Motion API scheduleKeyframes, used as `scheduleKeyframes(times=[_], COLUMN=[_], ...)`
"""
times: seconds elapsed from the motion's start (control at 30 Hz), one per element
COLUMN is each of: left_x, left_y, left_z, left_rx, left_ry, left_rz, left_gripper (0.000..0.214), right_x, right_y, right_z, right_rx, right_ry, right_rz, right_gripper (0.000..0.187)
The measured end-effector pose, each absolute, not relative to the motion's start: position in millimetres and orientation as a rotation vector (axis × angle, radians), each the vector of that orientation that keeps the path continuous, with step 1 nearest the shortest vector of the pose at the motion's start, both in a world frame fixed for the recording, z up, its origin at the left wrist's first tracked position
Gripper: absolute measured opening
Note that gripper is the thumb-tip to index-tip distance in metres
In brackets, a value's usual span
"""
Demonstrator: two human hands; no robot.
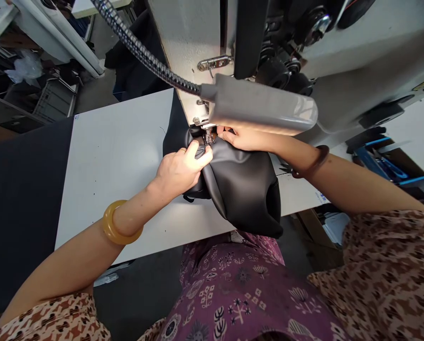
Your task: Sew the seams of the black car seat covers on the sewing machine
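A piece of black leather-like material (247, 184) lies bunched under the presser foot (209, 136) of a sewing machine (187, 52), its lower part hanging over the table's front edge. My left hand (183, 166) is closed on a fold of it just left of the foot, thumb and forefinger pinched. On the right of the foot, my right hand (238, 138) has its fingertips on the material close to the needle area; the lamp head partly covers this hand. Whatever stitching lies under the foot is too small to make out.
A grey lamp head (261, 104) on a flexible metal neck (144, 57) hangs just above my hands. Scissors (286, 169) lie by my right forearm on the white table (119, 161). A blue-edged box (393, 163) with tools stands at the right.
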State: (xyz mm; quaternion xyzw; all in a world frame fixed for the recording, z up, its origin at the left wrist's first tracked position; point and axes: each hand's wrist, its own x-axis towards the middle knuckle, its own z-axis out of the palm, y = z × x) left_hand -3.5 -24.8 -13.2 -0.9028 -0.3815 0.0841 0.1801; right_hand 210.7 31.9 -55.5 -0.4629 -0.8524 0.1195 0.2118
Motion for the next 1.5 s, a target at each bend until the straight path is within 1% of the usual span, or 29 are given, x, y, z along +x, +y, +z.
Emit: scheduleKeyframes(times=[0.23, 0.5, 0.8, 0.97, 1.5], left_x=[-3, -4, -6, -8, -8], left_y=[-26, -24, -24, -24, -20], left_z=[-14, -16, -17, -17, -18], left_rx=[-2.535, -2.532, -2.574, -2.577, -2.556], left_ry=[-1.074, -1.052, -1.056, -1.020, -0.988], left_rz=[0.251, 0.244, 0.205, 0.200, 0.155], left_gripper=[0.055, 0.054, 0.051, 0.049, 0.047], right_x=[210, 213, 212, 212, 211], right_y=[29, 29, 30, 34, 30], right_z=[-50, -54, -43, -46, -46], right_rx=[-1.329, -1.343, -1.336, -1.299, -1.320], right_ry=[-2.386, -2.363, -2.473, -2.472, -2.421], right_rz=[0.362, 0.297, 0.354, 0.373, 0.271], right_gripper=[0.036, 0.037, 0.029, 0.025, 0.030])
